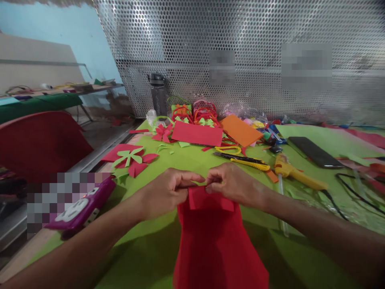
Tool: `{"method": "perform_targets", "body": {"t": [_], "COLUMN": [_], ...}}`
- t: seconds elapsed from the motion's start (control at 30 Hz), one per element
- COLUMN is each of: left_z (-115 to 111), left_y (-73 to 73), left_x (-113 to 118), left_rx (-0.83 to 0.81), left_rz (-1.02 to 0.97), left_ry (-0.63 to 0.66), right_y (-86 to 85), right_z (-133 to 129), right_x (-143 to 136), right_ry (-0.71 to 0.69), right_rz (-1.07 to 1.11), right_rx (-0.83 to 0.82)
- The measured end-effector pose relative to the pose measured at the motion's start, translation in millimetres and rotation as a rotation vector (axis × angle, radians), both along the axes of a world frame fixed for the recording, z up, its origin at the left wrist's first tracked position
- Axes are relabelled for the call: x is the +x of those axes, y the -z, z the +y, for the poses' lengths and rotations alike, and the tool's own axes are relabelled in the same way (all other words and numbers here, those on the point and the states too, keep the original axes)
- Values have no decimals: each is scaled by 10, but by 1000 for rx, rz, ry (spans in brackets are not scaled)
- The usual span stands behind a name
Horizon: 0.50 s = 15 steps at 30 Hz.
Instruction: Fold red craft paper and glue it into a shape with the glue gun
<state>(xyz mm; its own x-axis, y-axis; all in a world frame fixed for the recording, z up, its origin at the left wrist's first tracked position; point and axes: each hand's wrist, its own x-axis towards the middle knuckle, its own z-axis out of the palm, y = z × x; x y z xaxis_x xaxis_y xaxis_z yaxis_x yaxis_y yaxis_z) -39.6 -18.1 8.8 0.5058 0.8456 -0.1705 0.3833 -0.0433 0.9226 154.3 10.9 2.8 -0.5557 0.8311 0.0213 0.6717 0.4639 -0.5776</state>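
Observation:
A long red sheet (pixel 219 245), felt or paper by its look, stretches from the bottom edge up to both hands, its far end turned over into a flap. My left hand (pixel 170 192) pinches the flap's left corner between thumb and fingers. Close beside it, my right hand (pixel 230 182) grips the top fold with curled fingers. The two hands nearly meet at the fold. Past my right hand lie a yellow box cutter (pixel 249 161) and yellow-handled scissors (pixel 230 150).
A yellow glue gun (pixel 297 173) and black phone (pixel 314 151) lie at right. On the left are a purple power strip (pixel 87 204) and cut-out flowers (pixel 129 156). Behind stand small decorated baskets (pixel 206 114), a red sheet (pixel 197 133), an orange sheet (pixel 240 130) and a bottle (pixel 158 96).

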Motion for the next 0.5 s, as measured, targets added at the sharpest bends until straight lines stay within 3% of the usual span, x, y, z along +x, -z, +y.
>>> {"method": "perform_targets", "body": {"t": [0.33,0.5], "left_z": [-18,-40], "left_y": [-22,-43], "left_x": [12,10], "left_rx": [39,24], "left_rz": [96,-3], "left_ry": [49,104], "right_y": [-51,-85], "right_z": [-100,-132], "right_x": [-44,-65], "right_ry": [-39,-29], "right_rz": [-235,-297], "right_rx": [201,225]}}
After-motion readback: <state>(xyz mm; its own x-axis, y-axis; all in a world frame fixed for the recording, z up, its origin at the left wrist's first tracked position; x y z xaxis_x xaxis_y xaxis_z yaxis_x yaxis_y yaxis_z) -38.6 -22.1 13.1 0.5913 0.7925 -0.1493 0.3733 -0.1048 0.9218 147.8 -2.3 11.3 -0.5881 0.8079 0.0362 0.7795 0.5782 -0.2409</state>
